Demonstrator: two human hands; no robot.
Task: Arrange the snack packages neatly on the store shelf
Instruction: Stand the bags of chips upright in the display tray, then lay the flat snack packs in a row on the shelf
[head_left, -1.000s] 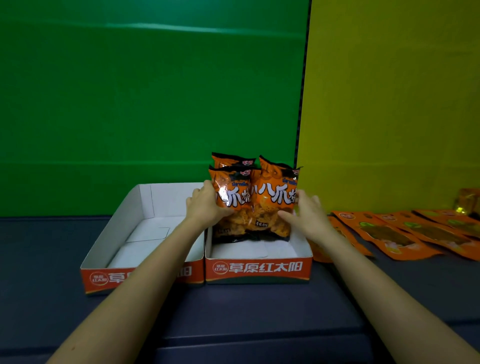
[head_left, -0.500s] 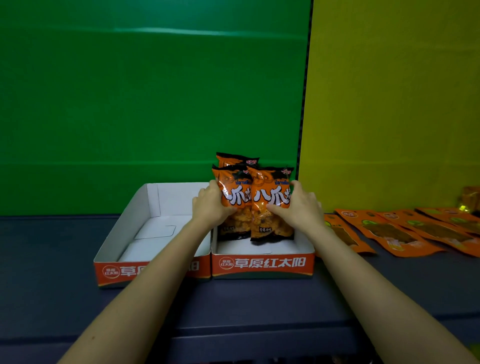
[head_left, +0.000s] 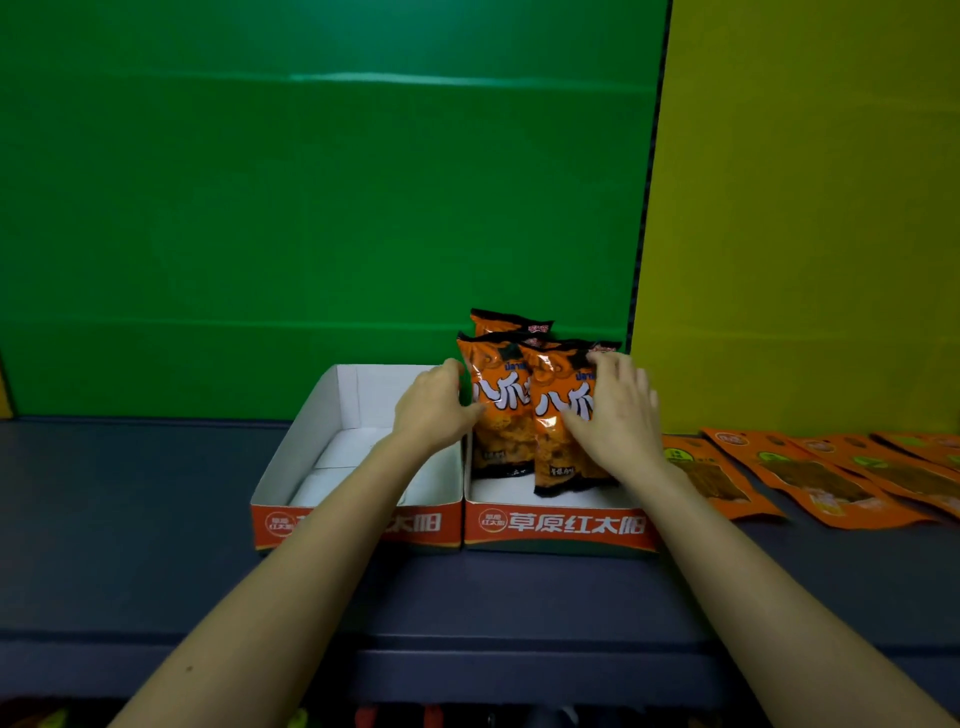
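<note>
Three orange snack bags stand upright in the right cardboard tray (head_left: 558, 527) on the dark shelf. The front right bag (head_left: 558, 421) overlaps the left bag (head_left: 496, 410); a third bag (head_left: 506, 322) peeks up behind them. My left hand (head_left: 434, 410) presses its fingers against the left bag's side. My right hand (head_left: 618, 410) lies flat over the front right bag, fingers spread across its face. The bags' lower right part is hidden by that hand.
An open white tray (head_left: 306, 457) with an orange front stands to the left, holding nothing visible. Several flat orange pouches (head_left: 810, 478) lie on the shelf at the right. Green and yellow panels (head_left: 644, 260) form the back wall.
The right bag has slid lower and forward in the tray. My right hand has shifted from its side onto its front face. The left hand stays on the left bag.
</note>
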